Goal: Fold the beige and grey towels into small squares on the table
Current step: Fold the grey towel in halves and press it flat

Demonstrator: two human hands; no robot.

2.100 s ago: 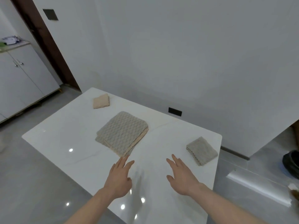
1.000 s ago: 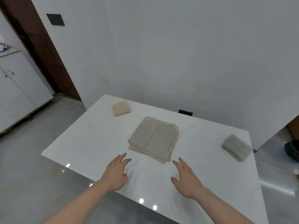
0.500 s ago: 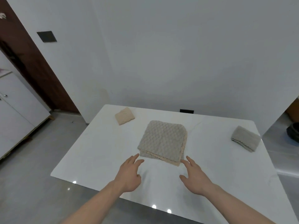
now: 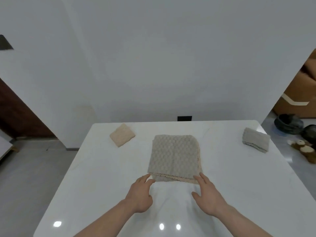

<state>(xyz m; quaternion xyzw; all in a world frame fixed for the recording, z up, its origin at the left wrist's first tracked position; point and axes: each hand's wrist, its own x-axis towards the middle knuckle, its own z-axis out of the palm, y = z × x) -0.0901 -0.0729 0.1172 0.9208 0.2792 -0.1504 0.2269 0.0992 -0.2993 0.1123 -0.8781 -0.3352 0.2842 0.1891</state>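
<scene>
A stack of towels lies in the middle of the white table, a grey textured one on top and a beige edge showing beneath along the near and right sides. My left hand has its fingertips at the stack's near left corner, fingers extended. My right hand reaches the near right corner, fingers straight, tips touching the towel edge. Neither hand holds anything. A small folded beige towel sits at the far left. A small folded grey towel sits at the far right.
The table's far edge stands against a white wall with a black socket. On the floor to the right are dark bowls and a plush toy. A brown door is at the left.
The view has swung round square to the table. Both hands have moved forward from the bare tabletop to the near corners of the towel stack.
</scene>
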